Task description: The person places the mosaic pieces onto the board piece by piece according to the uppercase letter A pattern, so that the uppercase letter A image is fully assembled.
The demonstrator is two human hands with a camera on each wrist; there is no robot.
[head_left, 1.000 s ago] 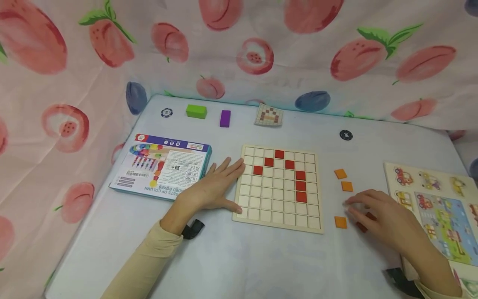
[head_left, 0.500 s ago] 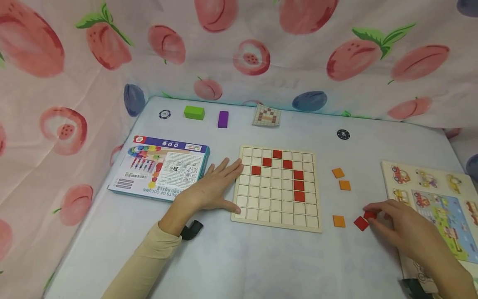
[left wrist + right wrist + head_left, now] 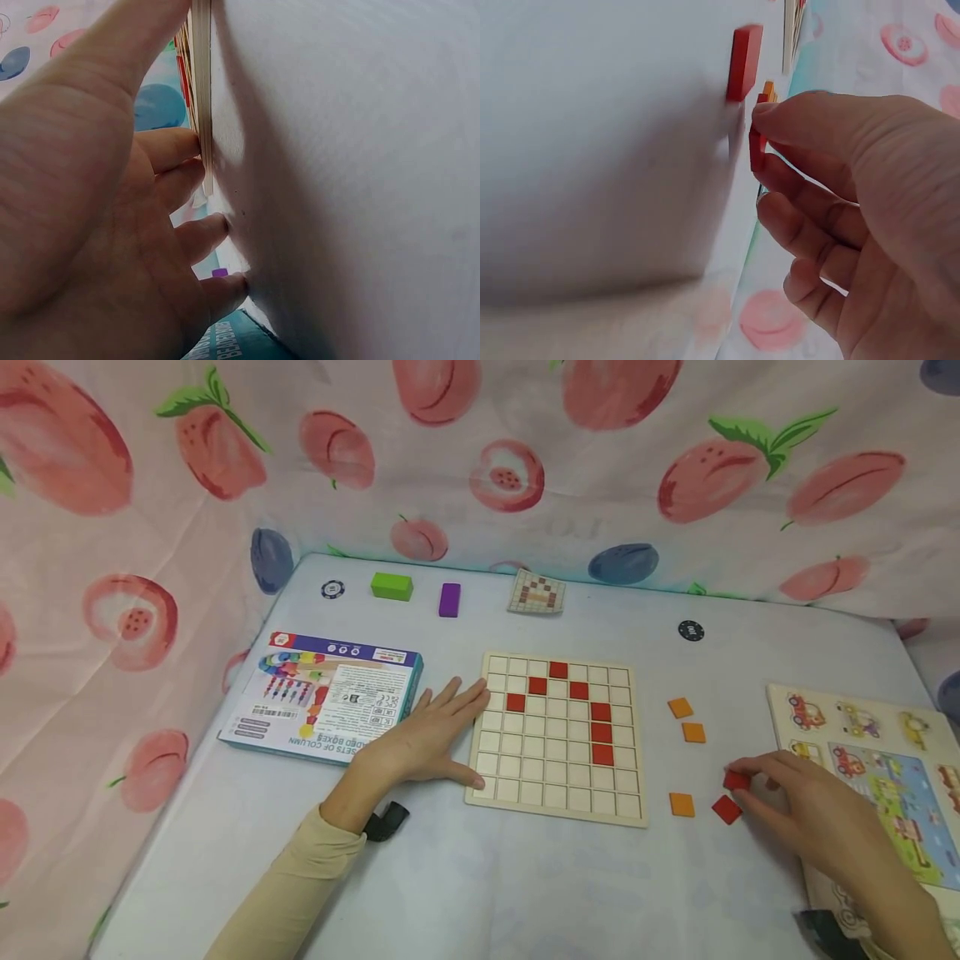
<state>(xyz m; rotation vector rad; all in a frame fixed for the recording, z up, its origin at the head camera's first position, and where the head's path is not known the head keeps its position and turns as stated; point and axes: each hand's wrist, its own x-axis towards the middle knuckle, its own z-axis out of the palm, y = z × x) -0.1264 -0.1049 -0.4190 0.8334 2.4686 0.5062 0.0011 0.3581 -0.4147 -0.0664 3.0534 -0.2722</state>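
Observation:
In the head view a square wooden grid board (image 3: 525, 817) lies mid-table, with several red tiles set in its cells in an arch-like line. My left hand (image 3: 423, 739) spreads its fingers at the board's left side, thumb and fingertips resting on that edge. Off to the right, my right hand (image 3: 817, 818) pinches a red square tile (image 3: 757, 146) between thumb and index finger. Just in front of it a second red tile (image 3: 727, 810) lies flat on the table. Three orange tiles (image 3: 682, 804) lie between the board and the right hand.
A boxed toy set (image 3: 322, 693) lies left of the board. Farther back are a green block (image 3: 392, 586), a purple block (image 3: 449, 600), a small pattern card (image 3: 536, 592) and two round chips, one a black chip (image 3: 691, 631). A picture puzzle board (image 3: 783, 710) lies at the right.
My right hand has moved right from beside the orange tiles to the red tiles and now pinches one, drawn slightly leftward. The left hand stays at the board's edge.

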